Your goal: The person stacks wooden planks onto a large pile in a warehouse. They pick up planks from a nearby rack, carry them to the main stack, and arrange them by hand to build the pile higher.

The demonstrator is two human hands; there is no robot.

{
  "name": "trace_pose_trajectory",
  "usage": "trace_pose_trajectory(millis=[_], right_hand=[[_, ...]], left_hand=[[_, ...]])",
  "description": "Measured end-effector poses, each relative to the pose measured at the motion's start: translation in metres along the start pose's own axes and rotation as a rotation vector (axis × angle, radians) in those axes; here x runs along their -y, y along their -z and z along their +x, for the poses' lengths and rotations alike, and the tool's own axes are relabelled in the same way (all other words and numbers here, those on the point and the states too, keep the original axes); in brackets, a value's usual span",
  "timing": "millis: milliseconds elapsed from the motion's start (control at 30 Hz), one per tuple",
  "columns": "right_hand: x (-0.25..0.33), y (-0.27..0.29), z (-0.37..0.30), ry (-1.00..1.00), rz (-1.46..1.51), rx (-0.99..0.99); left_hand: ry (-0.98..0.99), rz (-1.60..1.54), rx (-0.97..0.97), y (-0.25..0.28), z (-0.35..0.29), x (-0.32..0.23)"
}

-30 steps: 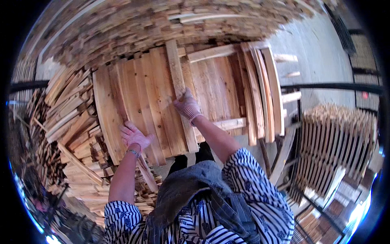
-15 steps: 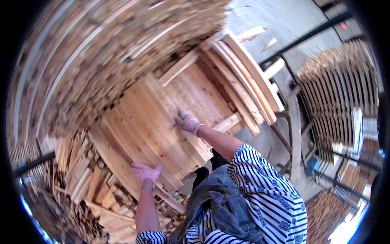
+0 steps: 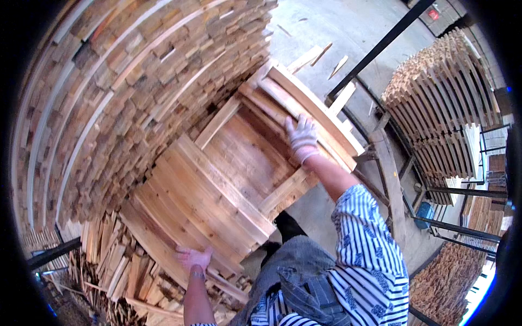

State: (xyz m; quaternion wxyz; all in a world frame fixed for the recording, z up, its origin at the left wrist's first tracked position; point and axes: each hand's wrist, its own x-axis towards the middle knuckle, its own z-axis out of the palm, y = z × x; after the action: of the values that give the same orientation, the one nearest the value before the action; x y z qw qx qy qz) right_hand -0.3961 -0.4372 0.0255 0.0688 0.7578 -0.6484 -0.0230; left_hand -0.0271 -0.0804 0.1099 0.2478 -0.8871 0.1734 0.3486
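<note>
My left hand (image 3: 194, 257), in a pale glove, lies with fingers spread on the near-left end of a row of wooden boards (image 3: 201, 190) set side by side. My right hand (image 3: 302, 135), also gloved, is over the loose boards (image 3: 321, 126) at the right end of the stand, its fingers stretched across a plank. Between the two groups of boards is a recessed wooden surface (image 3: 244, 146) edged by crosspieces (image 3: 285, 191). The undersides of both hands are hidden.
A tall stack of cut timber (image 3: 136, 81) rises along the far left side. Wood offcuts (image 3: 125, 266) pile up at the lower left. Slatted stacks (image 3: 440, 103), a black metal bar (image 3: 380, 49) and a blue object (image 3: 424, 215) stand to the right.
My right hand has moved from the middle of the boards to the loose planks at the right. More of the recessed surface shows. My left hand stays on the boards; the view has shifted.
</note>
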Motion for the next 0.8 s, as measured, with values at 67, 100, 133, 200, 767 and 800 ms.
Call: trace_pose_trajectory(millis=[67,100,133,200,767,800], right_hand=[[0.007,0.067,0.006,0.072,0.199,0.104],[0.002,0.083,0.010,0.098,0.226,0.193],[0.000,0.092,0.012,0.125,0.250,0.284],[0.000,0.088,0.015,0.024,0.241,0.296],[0.092,0.068,-0.046,0.188,0.290,0.374],[0.096,0.074,-0.048,0.196,0.301,0.386]], left_hand=[[0.038,-0.013,-0.027,-0.017,0.012,0.021],[0.046,-0.026,-0.029,-0.020,0.012,0.017],[0.054,-0.040,-0.030,-0.023,0.013,0.014],[0.058,-0.074,-0.041,-0.030,0.020,0.014],[0.005,-0.170,-0.020,-0.013,0.011,0.010],[0.020,-0.170,-0.005,-0.012,0.004,0.012]])
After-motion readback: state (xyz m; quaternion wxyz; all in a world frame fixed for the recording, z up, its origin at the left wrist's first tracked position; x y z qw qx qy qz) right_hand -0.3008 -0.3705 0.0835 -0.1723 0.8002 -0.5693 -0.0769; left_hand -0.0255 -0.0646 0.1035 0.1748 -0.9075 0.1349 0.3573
